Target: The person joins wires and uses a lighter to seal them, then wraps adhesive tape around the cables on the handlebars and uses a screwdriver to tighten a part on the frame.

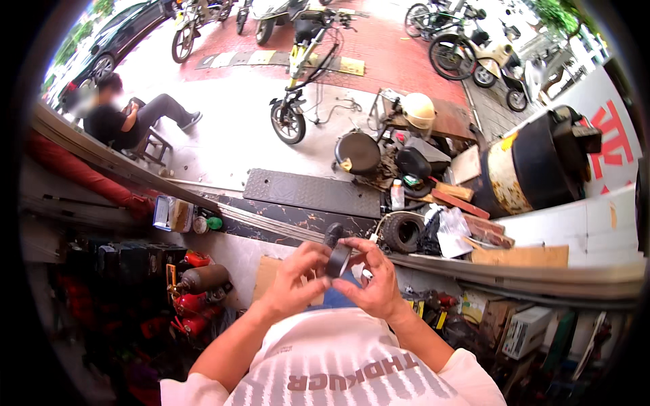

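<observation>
In front of my body I hold a roll of black tape [339, 261] between both hands. My left hand [295, 276] has its fingers curled at the roll's left side, with the thumb by its lower edge. My right hand [374, 279] grips the other side, forefinger at the top and thumb below. A small white piece [367, 274] shows by the right hand's fingers; its kind is unclear. Just beyond the roll a dark shoe [333, 234] shows.
A metal door track crosses ahead, with a dark ramp plate [311, 193] beyond. Right of it lie a small tire [404, 231], wood and a rusty drum [508, 176]. Red fire extinguishers [193, 304] stand left. A seated person [118, 115] is outside, near a parked electric bike [294, 88].
</observation>
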{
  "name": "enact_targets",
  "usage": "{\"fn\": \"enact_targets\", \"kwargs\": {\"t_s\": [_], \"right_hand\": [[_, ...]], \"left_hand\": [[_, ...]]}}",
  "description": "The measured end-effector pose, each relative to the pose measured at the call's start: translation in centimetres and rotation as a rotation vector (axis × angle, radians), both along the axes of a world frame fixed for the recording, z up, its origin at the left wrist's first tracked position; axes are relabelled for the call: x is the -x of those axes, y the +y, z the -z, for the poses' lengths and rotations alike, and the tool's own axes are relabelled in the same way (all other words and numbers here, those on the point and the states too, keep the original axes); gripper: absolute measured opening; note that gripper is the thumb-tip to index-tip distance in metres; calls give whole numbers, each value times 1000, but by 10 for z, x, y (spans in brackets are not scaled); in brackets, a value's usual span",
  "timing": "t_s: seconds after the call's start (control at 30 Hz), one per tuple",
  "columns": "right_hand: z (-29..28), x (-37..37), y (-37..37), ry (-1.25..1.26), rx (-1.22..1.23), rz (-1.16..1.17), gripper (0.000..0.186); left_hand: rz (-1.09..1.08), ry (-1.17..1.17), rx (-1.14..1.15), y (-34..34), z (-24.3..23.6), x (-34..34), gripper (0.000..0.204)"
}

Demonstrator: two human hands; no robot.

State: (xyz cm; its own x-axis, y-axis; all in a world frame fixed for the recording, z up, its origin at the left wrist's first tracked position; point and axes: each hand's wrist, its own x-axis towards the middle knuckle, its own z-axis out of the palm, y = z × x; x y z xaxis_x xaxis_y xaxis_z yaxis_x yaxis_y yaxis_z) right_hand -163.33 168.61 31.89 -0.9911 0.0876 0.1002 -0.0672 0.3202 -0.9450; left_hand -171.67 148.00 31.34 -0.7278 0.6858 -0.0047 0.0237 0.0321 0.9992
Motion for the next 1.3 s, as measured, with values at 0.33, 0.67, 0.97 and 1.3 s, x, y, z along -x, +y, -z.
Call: {"fn": "enact_targets", "kwargs": {"t_s": [0.33, 0.67, 0.97, 1.3], "right_hand": [[-40, 209, 101, -37, -238, -245, 27], [184, 293, 234, -873, 676, 330, 14], [341, 153, 346, -1499, 546, 789, 6], [261, 405, 320, -1222, 447, 663, 18]], "left_hand": [[-185, 322, 402, 68, -33, 151, 18], [-847, -362, 71, 37, 65, 261, 29], [-947, -1120, -350, 21, 137, 406, 17], [-509, -877, 114, 104, 117, 598, 11]]}}
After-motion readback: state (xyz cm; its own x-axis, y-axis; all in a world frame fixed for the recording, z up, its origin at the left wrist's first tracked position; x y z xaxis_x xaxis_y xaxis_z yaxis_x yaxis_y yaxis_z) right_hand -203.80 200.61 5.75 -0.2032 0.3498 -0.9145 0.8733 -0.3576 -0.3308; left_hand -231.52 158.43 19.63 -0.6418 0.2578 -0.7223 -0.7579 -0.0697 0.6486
